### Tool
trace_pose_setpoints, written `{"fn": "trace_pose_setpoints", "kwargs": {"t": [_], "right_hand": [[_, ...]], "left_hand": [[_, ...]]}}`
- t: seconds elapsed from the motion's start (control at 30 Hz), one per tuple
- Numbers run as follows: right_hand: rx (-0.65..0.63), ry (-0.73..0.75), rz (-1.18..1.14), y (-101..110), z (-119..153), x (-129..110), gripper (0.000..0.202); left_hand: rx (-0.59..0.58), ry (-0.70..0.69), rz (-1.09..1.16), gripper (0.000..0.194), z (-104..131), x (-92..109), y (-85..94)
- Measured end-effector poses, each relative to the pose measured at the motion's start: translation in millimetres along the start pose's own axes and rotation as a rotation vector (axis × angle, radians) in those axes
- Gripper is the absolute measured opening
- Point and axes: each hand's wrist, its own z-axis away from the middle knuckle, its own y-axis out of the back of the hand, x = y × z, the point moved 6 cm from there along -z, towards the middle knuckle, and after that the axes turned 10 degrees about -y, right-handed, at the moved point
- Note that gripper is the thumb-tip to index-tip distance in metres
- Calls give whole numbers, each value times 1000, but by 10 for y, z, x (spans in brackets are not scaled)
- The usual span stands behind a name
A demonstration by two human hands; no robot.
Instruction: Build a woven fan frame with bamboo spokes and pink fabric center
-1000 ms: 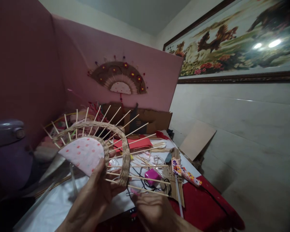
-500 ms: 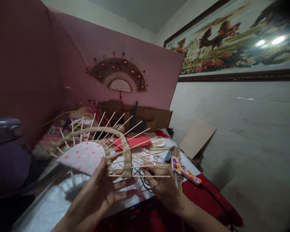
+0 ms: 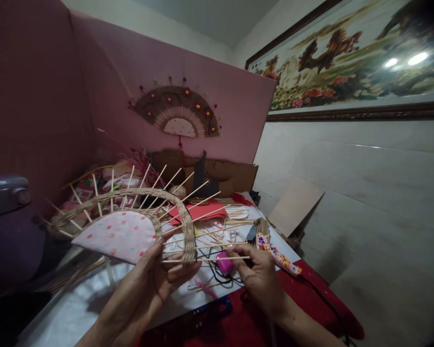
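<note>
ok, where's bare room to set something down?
White sheet, left of the left forearm; red surface, between the right forearm and floral-patterned tool. Crowded: around the magenta block and red paper, behind the half-round frame.

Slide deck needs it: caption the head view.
Left hand holds a half-round fan; right hand is at its lowest sticks.

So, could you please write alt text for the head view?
A left hand holds a half-round fan with a woven band; the right hand is at its lower sticks. Behind, a decorated fan is on a pink panel.
</note>
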Motion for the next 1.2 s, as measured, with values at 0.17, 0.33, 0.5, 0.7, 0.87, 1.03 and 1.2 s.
{"fn": "trace_pose_setpoints", "kwargs": {"t": [0.17,0.33,0.5,0.7,0.87,1.03,1.2], "right_hand": [[183,285,95,295,235,-131,8],[282,463,281,453,310,-299,13],[326,363,255,513,119,-279,9],[30,-34,-50,224,-112,24,19],[-213,-270,-213,-248,-198,157,23],[-356,-130,-120,-544,-254,-60,20],[-448,-41,-52,-650,-247,-238,15]], "left_hand": [[11,6,22,48,-9,4,-4],[10,34,12,49,-8,-14,14],[13,27,-42,51,-12,-27,14],[-7,46,-28,52,33,-9,-58],[-65,67,13,50,75,-9,-97],[-72,113,37,48,122,-33,-118],[-81,159,62,39,171,-56,-132]]}}
